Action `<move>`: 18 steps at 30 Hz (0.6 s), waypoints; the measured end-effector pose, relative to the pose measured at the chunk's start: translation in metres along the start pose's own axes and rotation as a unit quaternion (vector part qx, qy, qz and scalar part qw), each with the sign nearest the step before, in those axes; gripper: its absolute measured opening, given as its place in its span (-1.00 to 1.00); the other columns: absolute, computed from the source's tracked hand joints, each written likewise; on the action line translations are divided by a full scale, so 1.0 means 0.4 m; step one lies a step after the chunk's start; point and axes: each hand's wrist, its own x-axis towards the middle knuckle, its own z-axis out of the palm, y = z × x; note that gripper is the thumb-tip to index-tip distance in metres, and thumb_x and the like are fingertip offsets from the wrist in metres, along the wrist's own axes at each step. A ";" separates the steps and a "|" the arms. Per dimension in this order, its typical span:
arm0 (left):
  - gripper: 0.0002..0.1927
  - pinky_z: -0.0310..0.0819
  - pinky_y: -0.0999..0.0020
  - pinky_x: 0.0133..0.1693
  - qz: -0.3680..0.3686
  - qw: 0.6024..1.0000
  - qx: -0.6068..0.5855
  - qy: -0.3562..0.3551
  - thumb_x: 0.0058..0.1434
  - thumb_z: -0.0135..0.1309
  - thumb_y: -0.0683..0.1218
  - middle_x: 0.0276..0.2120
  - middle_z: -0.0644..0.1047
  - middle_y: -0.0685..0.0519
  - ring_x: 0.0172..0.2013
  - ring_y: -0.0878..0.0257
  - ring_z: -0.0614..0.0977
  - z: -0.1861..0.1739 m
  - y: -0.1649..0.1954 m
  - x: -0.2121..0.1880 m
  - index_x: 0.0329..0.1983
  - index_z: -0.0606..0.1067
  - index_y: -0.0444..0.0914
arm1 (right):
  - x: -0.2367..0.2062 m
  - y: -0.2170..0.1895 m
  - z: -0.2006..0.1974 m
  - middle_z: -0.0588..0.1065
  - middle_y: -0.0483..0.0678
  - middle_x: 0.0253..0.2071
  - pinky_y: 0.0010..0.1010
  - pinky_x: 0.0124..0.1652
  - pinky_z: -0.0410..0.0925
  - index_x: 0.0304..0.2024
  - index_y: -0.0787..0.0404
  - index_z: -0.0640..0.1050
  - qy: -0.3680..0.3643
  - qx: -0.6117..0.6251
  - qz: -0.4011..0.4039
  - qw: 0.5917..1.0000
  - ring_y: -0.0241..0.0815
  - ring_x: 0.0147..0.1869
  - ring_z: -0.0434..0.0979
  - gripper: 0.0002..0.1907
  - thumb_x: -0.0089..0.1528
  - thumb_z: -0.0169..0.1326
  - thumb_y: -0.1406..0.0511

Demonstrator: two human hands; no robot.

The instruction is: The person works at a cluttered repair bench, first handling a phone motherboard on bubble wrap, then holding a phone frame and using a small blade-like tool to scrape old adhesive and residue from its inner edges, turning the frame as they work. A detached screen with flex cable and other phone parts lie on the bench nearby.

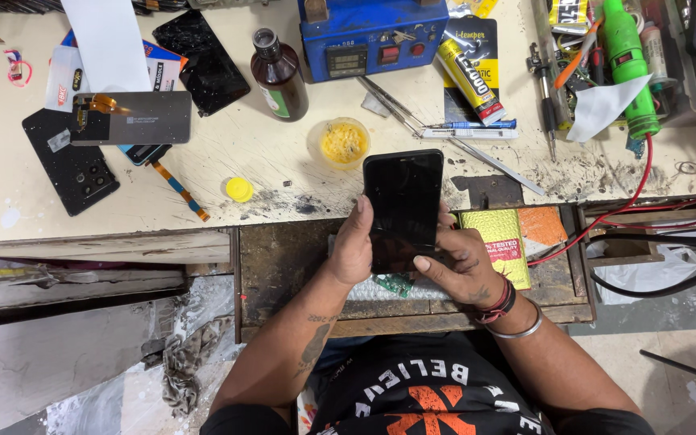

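A black smartphone [403, 205] with a dark screen is held upright over an open wooden drawer [283, 258]. My left hand [352, 246] grips its left edge, thumb along the side. My right hand [461, 262] clasps the right edge and lower corner, thumb resting on the glass. Under the phone lies a small green circuit board [395, 283] on a white pad. A yellow foil packet [503, 242] and an orange packet [543, 225] lie in the drawer beside my right hand.
On the bench behind: a yellow paste tub [341, 142], yellow cap [239, 189], brown bottle [278, 76], blue heater unit [372, 32], glue tube [469, 76], tweezers [400, 109], phone back cover [70, 161], display panel [134, 118], cracked screen [201, 58]. Red and black cables [646, 217] run at right.
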 end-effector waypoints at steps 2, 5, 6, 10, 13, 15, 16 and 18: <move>-0.12 0.49 0.05 0.26 0.024 0.999 0.039 0.011 0.50 -0.30 0.40 0.20 0.49 -0.23 0.19 0.01 0.58 0.005 0.000 0.000 0.49 0.15 -0.44 | -0.006 -0.001 0.003 0.62 -0.05 -0.47 -0.49 -0.19 0.45 -0.20 0.39 0.60 0.005 0.054 0.035 0.998 -0.26 -0.41 0.65 -0.82 0.28 0.12 0.34; -0.10 0.45 0.11 0.29 0.083 0.987 0.130 0.039 0.50 -0.14 0.36 0.25 0.42 -0.23 0.25 0.04 0.52 0.013 -0.002 -0.001 0.56 0.00 -0.40 | -0.019 0.002 0.000 0.61 -0.03 -0.42 -0.53 -0.33 0.47 -0.14 0.40 0.61 0.048 0.064 0.017 0.997 -0.29 -0.39 0.63 -0.81 0.31 0.09 0.35; -0.08 0.40 0.14 0.32 0.107 0.978 0.170 0.058 0.50 -0.07 0.33 0.29 0.37 -0.21 0.29 0.07 0.47 0.014 -0.004 0.000 0.58 -0.04 -0.39 | -0.021 0.005 0.000 0.60 -0.01 -0.40 -0.53 -0.33 0.45 -0.14 0.39 0.61 0.078 0.042 -0.006 0.996 -0.28 -0.37 0.60 -0.81 0.31 0.09 0.35; 0.05 0.31 0.17 0.40 0.150 0.952 0.256 0.078 0.41 0.22 0.16 0.42 0.28 -0.21 0.37 0.06 0.39 0.023 -0.010 0.005 0.63 -0.17 -0.34 | -0.031 0.008 0.004 0.58 0.01 -0.40 -0.48 -0.31 0.42 -0.10 0.37 0.61 0.212 -0.214 -0.105 0.948 -0.23 -0.38 0.61 -0.80 0.31 0.17 0.34; 0.12 0.39 0.17 0.41 0.167 0.933 0.315 0.058 0.34 0.31 0.07 0.40 0.25 -0.17 0.38 0.08 0.42 0.033 -0.012 0.002 0.65 -0.21 -0.30 | -0.032 0.000 0.019 0.58 0.15 -0.21 -0.42 -0.23 0.48 0.03 0.41 0.59 0.238 -0.316 -0.198 0.897 -0.09 -0.23 0.66 -0.68 0.29 0.22 0.34; 0.18 0.40 0.21 0.37 0.169 0.933 0.312 0.064 0.28 0.34 0.08 0.39 0.27 -0.18 0.34 0.09 0.46 0.039 -0.010 -0.002 0.66 -0.22 -0.29 | -0.028 -0.009 0.018 0.59 0.18 -0.14 -0.35 -0.17 0.50 0.04 0.39 0.58 0.206 -0.358 -0.222 0.883 -0.02 -0.15 0.66 -0.68 0.26 0.22 0.36; 0.21 0.41 0.23 0.34 0.169 0.933 0.310 0.067 0.26 0.36 0.09 0.38 0.28 -0.19 0.32 0.09 0.48 0.041 -0.010 -0.003 0.67 -0.23 -0.29 | -0.025 -0.013 0.018 0.59 0.20 -0.10 -0.31 -0.14 0.52 0.05 0.37 0.58 0.189 -0.379 -0.234 0.875 0.01 -0.11 0.66 -0.67 0.24 0.22 0.38; 0.19 0.41 0.21 0.33 0.160 0.942 0.285 0.077 0.28 0.37 0.08 0.40 0.28 -0.22 0.32 0.06 0.48 0.043 -0.009 -0.001 0.66 -0.20 -0.29 | -0.019 -0.019 0.017 0.57 0.21 -0.04 -0.29 -0.08 0.53 0.08 0.37 0.57 0.172 -0.350 -0.218 0.895 0.02 -0.02 0.66 -0.66 0.32 0.22 0.28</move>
